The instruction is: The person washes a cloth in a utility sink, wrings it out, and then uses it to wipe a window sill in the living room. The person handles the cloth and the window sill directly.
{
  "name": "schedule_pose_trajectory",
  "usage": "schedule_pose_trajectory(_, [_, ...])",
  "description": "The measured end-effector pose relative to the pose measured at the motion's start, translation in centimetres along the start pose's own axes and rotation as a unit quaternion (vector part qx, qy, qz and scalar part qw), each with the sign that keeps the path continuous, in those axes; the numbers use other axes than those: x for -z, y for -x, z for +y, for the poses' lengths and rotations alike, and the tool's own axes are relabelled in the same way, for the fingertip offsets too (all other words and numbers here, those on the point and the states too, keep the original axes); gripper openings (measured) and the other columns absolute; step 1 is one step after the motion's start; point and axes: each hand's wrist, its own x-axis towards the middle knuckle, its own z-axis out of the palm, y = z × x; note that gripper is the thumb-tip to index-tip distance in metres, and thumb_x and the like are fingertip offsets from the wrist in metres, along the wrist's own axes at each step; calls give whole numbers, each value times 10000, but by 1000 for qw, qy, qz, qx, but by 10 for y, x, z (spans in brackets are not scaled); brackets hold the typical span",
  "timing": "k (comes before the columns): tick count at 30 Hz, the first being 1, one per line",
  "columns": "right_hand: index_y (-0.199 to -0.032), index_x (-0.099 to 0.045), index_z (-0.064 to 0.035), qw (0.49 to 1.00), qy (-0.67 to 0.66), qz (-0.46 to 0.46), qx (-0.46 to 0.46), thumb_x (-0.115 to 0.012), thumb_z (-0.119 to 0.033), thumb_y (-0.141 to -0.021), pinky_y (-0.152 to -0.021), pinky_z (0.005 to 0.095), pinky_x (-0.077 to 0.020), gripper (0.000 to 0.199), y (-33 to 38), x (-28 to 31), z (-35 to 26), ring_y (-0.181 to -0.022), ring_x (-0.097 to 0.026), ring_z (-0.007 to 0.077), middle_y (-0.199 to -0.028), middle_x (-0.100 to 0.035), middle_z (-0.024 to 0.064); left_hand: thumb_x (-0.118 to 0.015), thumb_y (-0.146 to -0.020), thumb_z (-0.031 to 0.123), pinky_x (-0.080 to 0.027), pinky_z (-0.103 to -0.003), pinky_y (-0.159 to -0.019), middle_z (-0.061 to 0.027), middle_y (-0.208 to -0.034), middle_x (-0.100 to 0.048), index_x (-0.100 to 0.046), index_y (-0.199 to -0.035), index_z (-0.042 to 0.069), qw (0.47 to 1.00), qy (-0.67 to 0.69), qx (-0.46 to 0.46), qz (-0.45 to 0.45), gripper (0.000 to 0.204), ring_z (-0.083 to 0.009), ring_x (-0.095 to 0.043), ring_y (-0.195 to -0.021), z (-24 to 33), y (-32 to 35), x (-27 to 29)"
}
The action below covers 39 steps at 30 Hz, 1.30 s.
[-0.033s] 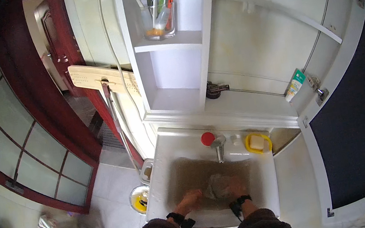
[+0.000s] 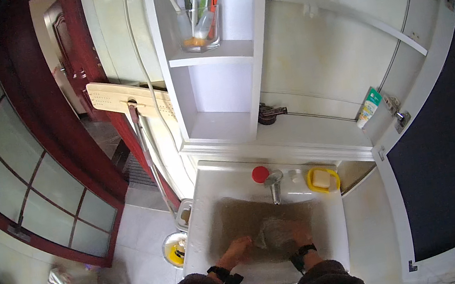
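Brown, murky water (image 2: 238,214) fills the white sink (image 2: 196,246) in front of me. A pale grey cloth (image 2: 274,232) lies soaked in it, mostly under the surface. My right hand (image 2: 300,232) is in the water at the cloth's right side, its fingers closed on it and blurred by the water. My left hand (image 2: 237,251) dips in at the near left, beside the cloth; its fingers are partly sunk, and what they do is hidden. Both wrists wear dark bands. A metal faucet (image 2: 274,188) rises at the sink's back.
On the back rim stand a red round lid (image 2: 260,174) and a yellow soap dish (image 2: 323,179) with pale soap. Above is an open cabinet (image 2: 219,125) with a glass of brushes (image 2: 200,31) and a tube (image 2: 369,107). A flat mop (image 2: 130,100) leans at left, near a small bin (image 2: 174,250).
My right hand has shifted slightly to the right, and the cloth spreads a little differently in the water. My left hand stays nearly in place.
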Motion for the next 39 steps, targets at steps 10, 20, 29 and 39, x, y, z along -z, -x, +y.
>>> schedule_pose_trajectory(10, [-1231,-620,-76,780,-590,-163,-133,-601,-398,-914,-860,396,-503,452,-17,163,-44,-1006,-635,343,-1195,-614,183,-530,-942,460,-457,-437,-950,-70,-1248,-556,-472,-1325,142,977,189,88,-45,501,-237,-546,-1125,2,-16,-13])
schedule_pose_trajectory(20, [-1113,-634,-67,936,-315,-132,-84,-591,-260,-893,-716,444,-541,296,-22,187,-56,-891,-671,307,-970,-681,153,-443,-996,429,-445,-448,-994,-102,-1374,-464,-386,-1398,105,996,17,-78,-27,519,-264,-517,-1193,26,-3,-62])
schedule_pose_trajectory(29, [-1259,-552,-89,937,-201,-106,-265,-571,-324,-915,-874,464,-500,418,0,103,-9,-1079,-601,342,-1178,-611,199,-526,-964,394,-421,-505,-1003,-133,-1364,-463,-391,-1400,172,996,-46,-74,31,508,-347,-504,-1204,13,12,-21])
schedule_pose_trajectory(39, [-1209,-579,-71,874,-478,-82,-18,-555,-332,-929,-887,464,-484,383,-27,201,-99,-1070,-589,374,-1206,-603,149,-691,-864,315,-395,-509,-1027,-117,-1313,-514,-372,-1393,89,986,44,-134,-85,657,-291,-505,-1221,-22,-45,2])
